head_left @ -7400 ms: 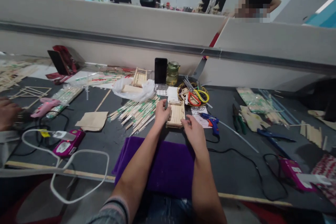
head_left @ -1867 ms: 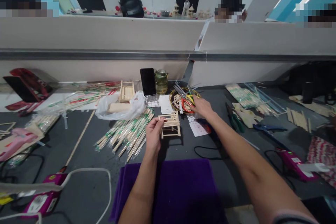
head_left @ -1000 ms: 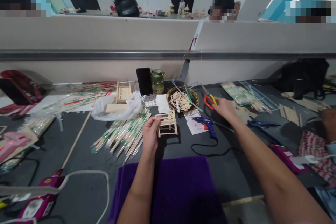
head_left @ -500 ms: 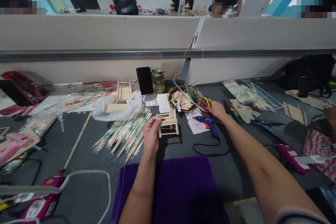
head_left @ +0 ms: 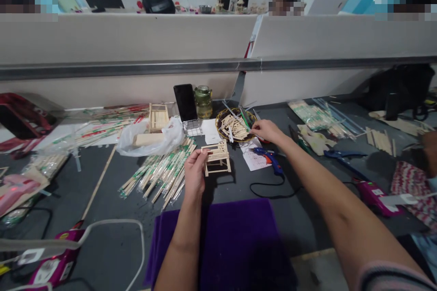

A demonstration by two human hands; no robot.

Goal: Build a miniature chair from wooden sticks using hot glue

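Note:
My left hand [head_left: 195, 168] pinches a small frame built of wooden sticks [head_left: 218, 158], like a miniature chair or bench, holding it by its left side above the grey table. Over the right rim of a round woven basket [head_left: 219, 134] is my right hand [head_left: 268, 131], fingers drawn together; whatever they hold, if anything, is hidden. Many short wooden sticks [head_left: 235, 126] lie in the basket, with a green-handled tool [head_left: 245, 117] among them. Just below my right hand a blue glue gun [head_left: 277, 166] rests partly on a written paper slip [head_left: 254, 162].
Wrapped stick bundles [head_left: 167, 170] and a plastic bag [head_left: 126, 145] lie left. Behind stand a phone [head_left: 185, 102] and a glass jar [head_left: 204, 102]. A purple cloth [head_left: 239, 236] covers the front. Blue pliers [head_left: 344, 154] lie right; people sit beyond the partition [head_left: 136, 38].
My right hand has shifted left from the red-and-yellow pliers handles to the basket's right rim, covering most of those handles. My left hand still holds the stick frame in place.

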